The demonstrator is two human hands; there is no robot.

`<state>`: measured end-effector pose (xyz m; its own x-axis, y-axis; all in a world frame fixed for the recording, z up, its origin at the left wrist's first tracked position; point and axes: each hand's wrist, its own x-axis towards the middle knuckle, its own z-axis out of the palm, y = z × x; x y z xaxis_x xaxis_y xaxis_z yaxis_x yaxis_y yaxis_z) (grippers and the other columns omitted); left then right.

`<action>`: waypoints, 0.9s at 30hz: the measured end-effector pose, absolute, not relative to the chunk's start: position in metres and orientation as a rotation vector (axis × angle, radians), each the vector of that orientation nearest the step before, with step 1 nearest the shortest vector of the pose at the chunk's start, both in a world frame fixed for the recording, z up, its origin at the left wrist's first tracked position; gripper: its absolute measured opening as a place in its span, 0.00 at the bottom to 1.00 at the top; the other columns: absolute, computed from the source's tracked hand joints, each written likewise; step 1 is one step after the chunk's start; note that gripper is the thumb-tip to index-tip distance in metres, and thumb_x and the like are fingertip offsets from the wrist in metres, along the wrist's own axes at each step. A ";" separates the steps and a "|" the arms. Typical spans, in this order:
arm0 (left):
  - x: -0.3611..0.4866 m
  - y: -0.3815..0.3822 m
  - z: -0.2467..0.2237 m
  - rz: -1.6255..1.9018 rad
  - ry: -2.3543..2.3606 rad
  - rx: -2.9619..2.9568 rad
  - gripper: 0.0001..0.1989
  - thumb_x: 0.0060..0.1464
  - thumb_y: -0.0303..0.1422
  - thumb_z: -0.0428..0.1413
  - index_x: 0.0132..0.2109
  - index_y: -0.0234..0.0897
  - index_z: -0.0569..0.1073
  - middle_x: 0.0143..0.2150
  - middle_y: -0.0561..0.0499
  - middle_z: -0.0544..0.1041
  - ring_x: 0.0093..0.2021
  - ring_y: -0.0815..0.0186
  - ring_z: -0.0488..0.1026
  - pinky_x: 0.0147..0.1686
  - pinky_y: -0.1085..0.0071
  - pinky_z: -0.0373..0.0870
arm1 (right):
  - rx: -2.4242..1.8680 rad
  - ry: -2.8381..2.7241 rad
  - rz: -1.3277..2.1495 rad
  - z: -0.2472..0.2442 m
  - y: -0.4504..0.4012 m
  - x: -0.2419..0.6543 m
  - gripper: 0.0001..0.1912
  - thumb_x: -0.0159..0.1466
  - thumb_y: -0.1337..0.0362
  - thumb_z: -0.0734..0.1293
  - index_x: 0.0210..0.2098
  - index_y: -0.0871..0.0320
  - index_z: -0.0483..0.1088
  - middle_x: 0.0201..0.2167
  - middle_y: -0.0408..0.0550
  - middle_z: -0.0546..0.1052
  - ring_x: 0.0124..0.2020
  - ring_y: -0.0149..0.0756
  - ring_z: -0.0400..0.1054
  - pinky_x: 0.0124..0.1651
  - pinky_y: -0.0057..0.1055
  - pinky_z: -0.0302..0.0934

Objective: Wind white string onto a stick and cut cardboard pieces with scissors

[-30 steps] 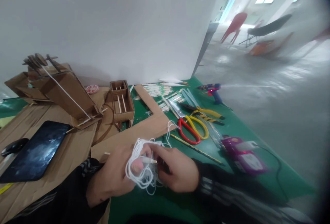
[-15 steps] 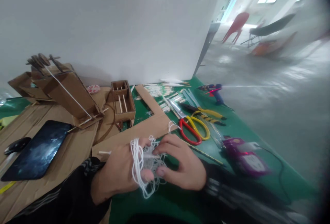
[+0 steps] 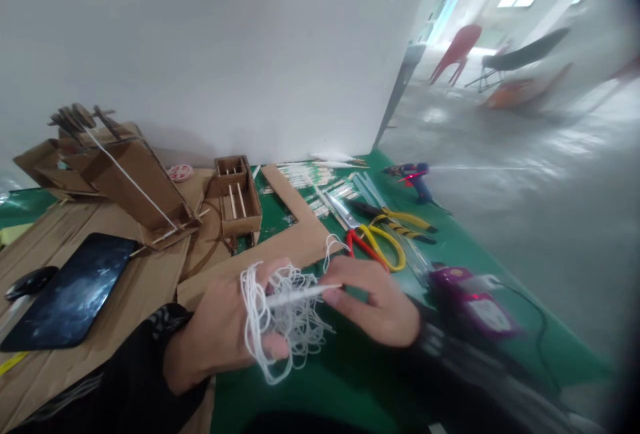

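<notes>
A loose tangle of white string hangs between my hands, low in the middle of the view. Loops of it go round the fingers and thumb of my left hand, which grips the bundle. My right hand pinches strands between thumb and forefinger, and they run taut and blurred back to the left hand. One loop of string rises above the right hand, beside red-and-yellow-handled scissors. Beneath the hands are green table cover and an angled cardboard strip.
On the left stand a cardboard model with pulleys, a black tablet and a small cardboard box. Pliers, wooden sticks, a glue gun and a purple power strip lie to the right.
My right hand has moved right, away from my left hand, drawing strands out straight. The tangle has spread wider, and my left hand has shifted slightly left.
</notes>
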<state>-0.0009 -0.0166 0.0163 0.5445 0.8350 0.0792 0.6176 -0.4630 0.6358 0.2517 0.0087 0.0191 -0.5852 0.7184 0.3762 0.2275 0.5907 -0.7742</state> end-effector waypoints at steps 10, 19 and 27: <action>-0.039 -0.022 0.005 0.435 1.125 2.329 0.44 0.49 0.57 0.55 0.67 0.43 0.52 0.63 0.44 0.66 0.59 0.48 0.66 0.60 0.58 0.60 | -0.703 -1.458 1.190 0.027 0.037 0.309 0.15 0.61 0.55 0.65 0.22 0.55 0.71 0.19 0.46 0.68 0.25 0.40 0.65 0.24 0.34 0.58; -0.071 -0.032 0.044 0.104 1.179 2.597 0.12 0.57 0.28 0.51 0.44 0.44 0.75 0.55 0.49 0.74 0.57 0.56 0.67 0.55 0.62 0.64 | -0.512 -1.122 1.627 0.024 0.042 0.296 0.11 0.60 0.61 0.62 0.23 0.57 0.69 0.27 0.45 0.68 0.23 0.32 0.65 0.22 0.28 0.60; -0.008 -0.014 0.044 0.471 1.098 2.284 0.31 0.57 0.42 0.55 0.65 0.44 0.56 0.63 0.45 0.67 0.59 0.54 0.66 0.56 0.58 0.64 | -0.551 -1.081 1.808 0.024 0.040 0.264 0.11 0.60 0.62 0.62 0.22 0.59 0.66 0.27 0.45 0.69 0.21 0.29 0.62 0.20 0.25 0.56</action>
